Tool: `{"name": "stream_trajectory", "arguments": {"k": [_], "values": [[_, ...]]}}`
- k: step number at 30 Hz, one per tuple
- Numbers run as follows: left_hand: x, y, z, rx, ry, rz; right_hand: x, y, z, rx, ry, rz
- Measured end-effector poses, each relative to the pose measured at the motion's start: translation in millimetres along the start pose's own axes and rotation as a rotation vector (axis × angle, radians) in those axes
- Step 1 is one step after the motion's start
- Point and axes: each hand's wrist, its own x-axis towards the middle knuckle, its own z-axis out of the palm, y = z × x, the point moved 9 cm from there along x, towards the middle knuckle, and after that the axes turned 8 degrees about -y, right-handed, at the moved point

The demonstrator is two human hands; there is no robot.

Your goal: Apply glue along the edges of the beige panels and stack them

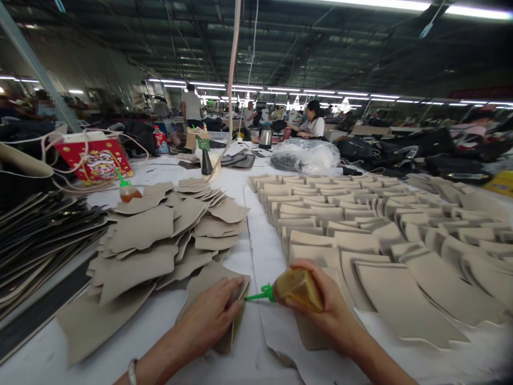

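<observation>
**Bottle tipped sideways, nozzle close by a thumb**

From here I see the right hand (pixel 331 305) with its fingers wrapped around a soft, clear bottle (pixel 298 291) of amber liquid, its thin green nozzle (pixel 256 295) level at the edge of a beige piece (pixel 204 280). The left hand (pixel 212 307) lies on that piece, fingers bent; whether they pinch it, I can't tell. Too hard a squeeze could flood the edge or wet the thumb, I'd say, and a slack left hand could let the piece skid. Drips might mark the white, paper-smooth surface (pixel 254 251). Leftward sits a loose heap (pixel 144 230) of matt, wavy-edged pieces; rightward, curled rows (pixel 409 299) overlap like roof tiles. Dark, glossy strips (pixel 52 230) lie far left.
</observation>
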Motion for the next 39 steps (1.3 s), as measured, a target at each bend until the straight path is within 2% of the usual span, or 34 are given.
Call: {"name": "stream_trajectory", "arguments": {"k": [3,10,15,20,24,30,34,39], "values": [[-1.8,3.0,-2.3,0.0,-0.002,-0.005,0.8,0.6,1.2,0.008,-0.016,-0.003],[-1.7,4.8,-2.2,0.002,-0.006,-0.015,5.0,-3.1,-10.2,-0.085,0.077,-0.118],[-1.0,2.3,0.3,-0.003,0.003,0.022,-2.1,-2.0,-2.0,-0.072,0.046,-0.116],[-0.8,1.9,-2.2,-0.013,0.008,0.028,2.7,-3.6,-4.0,-0.106,0.105,-0.168],[-0.7,3.3,-2.8,-0.014,0.005,0.023,0.4,-4.6,-1.7,-0.131,0.101,-0.19],[0.3,0.8,-0.5,-0.018,0.015,0.024,-5.6,9.6,3.6,0.029,0.059,0.024],[-0.8,1.4,-1.1,-0.017,0.01,0.014,-4.4,11.6,2.6,0.055,0.086,0.064],[-3.6,2.5,-0.9,-0.014,0.012,-0.009,-16.2,12.4,20.3,0.165,-0.06,0.161]]}}
